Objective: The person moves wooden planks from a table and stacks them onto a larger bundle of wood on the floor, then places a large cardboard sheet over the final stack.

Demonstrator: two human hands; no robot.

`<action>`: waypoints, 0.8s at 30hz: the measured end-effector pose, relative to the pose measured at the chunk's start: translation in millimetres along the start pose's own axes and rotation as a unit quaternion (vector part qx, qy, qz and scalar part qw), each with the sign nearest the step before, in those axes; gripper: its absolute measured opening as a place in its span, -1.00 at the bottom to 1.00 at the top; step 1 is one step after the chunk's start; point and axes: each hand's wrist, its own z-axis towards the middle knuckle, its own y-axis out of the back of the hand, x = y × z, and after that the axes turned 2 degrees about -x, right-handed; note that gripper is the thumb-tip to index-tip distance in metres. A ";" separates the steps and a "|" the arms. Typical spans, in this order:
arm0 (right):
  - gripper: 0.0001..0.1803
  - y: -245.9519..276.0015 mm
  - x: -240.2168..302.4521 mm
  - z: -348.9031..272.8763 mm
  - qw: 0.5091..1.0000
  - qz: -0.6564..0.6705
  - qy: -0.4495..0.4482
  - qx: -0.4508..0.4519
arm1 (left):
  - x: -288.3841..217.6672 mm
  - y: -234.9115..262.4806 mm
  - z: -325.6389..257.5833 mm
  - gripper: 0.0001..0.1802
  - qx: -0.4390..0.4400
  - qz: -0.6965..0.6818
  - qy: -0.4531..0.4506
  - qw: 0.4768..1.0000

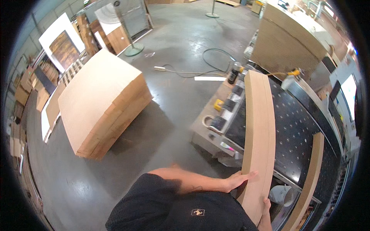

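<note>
Plank clasped by left hand and right hand at opposite edges toward its near end, far length over the black counter; could swing left and knock the dark bottle near the tip if turned unevenly from so far back.

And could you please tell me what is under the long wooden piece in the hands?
The black dotted table shows either side of the wooden piece, apparently continuing beneath its far part. Anything directly underneath is covered, including any contact between them.
</note>
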 end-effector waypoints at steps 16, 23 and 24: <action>-0.15 -387.1 91.3 190.9 0.966 -0.140 -0.137 0.168 | -150.1 260.3 -153.5 -0.15 -0.181 -0.143 -0.163 0.959; -0.21 -545.0 120.8 346.8 0.922 -0.242 -0.211 0.215 | -265.5 392.5 -199.2 -0.22 -0.280 -0.204 -0.199 0.917; -0.22 -574.2 122.7 368.3 0.916 -0.245 -0.219 0.231 | -271.9 413.5 -196.0 -0.24 -0.296 -0.239 -0.234 0.895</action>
